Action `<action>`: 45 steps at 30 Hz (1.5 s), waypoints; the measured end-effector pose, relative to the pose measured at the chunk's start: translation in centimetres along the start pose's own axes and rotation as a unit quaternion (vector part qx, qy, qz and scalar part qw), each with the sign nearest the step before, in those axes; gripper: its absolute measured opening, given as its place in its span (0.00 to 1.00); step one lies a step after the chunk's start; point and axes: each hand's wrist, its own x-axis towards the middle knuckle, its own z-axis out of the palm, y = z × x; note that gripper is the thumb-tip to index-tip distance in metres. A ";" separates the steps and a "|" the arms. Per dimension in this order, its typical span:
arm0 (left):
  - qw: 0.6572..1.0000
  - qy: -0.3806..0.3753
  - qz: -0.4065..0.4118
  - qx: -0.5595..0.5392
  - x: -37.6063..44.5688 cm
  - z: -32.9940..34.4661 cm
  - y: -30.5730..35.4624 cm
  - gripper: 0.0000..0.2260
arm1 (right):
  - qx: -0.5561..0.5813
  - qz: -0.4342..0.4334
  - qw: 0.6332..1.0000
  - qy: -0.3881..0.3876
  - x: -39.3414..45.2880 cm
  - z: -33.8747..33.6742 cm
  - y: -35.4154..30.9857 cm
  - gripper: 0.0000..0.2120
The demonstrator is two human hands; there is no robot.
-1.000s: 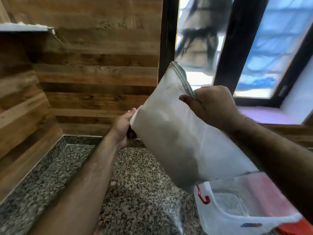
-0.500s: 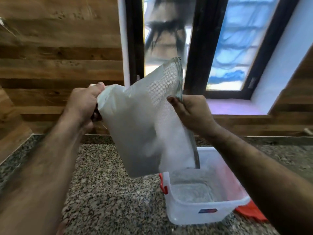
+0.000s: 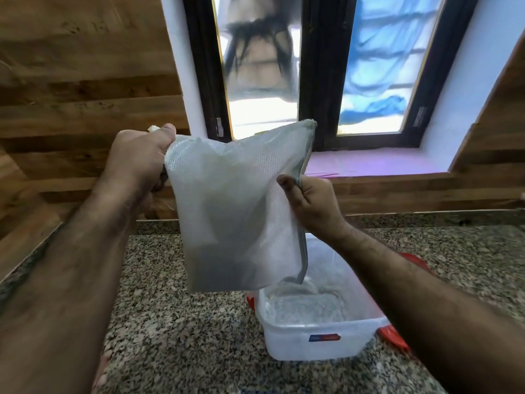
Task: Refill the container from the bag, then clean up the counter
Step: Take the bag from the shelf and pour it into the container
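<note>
Left hand: my left hand [image 3: 139, 160] is gripping the upper left corner of the bag [image 3: 238, 211], fingers curling round the bunched plastic and the thumb pressing on top.

Right hand: my right hand [image 3: 311, 203] is pinching the bag's zip edge between thumb and curled fingers, partway down its right side.

Bag: it is hanging tilted in the air between my hands, its lower right corner dipping over the container [image 3: 321, 345], which is sitting on the counter [image 3: 176, 331] just below.

Pour: white grains are running from that low corner into the container, and a shallow layer is already lying on its bottom; I am judging the refill as barely begun.

Lid: something red [image 3: 393, 335] is showing beside and behind the container, probably its lid, though my right arm is hiding most of it.

Risk, overshoot: the spout is hanging close to the container's near left wall, so a small swing of my hands is likely to send grains onto the counter.

Risk, surge: the bag is still looking heavy low down; if I am tipping too steeply, the load may be sliding out all at once and splashing over the rim.

Risk, grip: my right pinch is narrow, and the zip edge may be slipping or folding shut.

Change: half a second on, the bag is lying flatter and lower, my left hand is sitting higher and wider, and the stream is now visibly falling.
</note>
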 end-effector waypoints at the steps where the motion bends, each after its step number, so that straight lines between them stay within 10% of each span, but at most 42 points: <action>1: 1.000 -0.001 0.004 0.009 -0.2 0.5 0.2 0.23 | 0.008 0.005 1.000 0.007 -0.4 -0.1 0.4 0.30; 11: 0.995 -0.013 0.040 0.096 -1.9 4.7 0.8 0.21 | 0.083 0.126 0.989 0.006 -4.6 -0.2 4.2 0.27; 16: 0.990 -0.020 0.055 0.129 -2.1 5.9 0.8 0.22 | 0.115 0.157 0.981 0.002 -6.2 -0.2 5.6 0.41; 23: 0.963 -0.047 0.086 0.250 -3.3 8.3 1.7 0.25 | 0.160 0.212 0.964 0.003 -8.2 -0.8 7.0 0.16; 45: 0.877 -0.125 0.225 0.406 -3.6 14.1 2.5 0.23 | 0.102 0.355 0.919 -0.141 -10.7 -4.6 8.2 0.22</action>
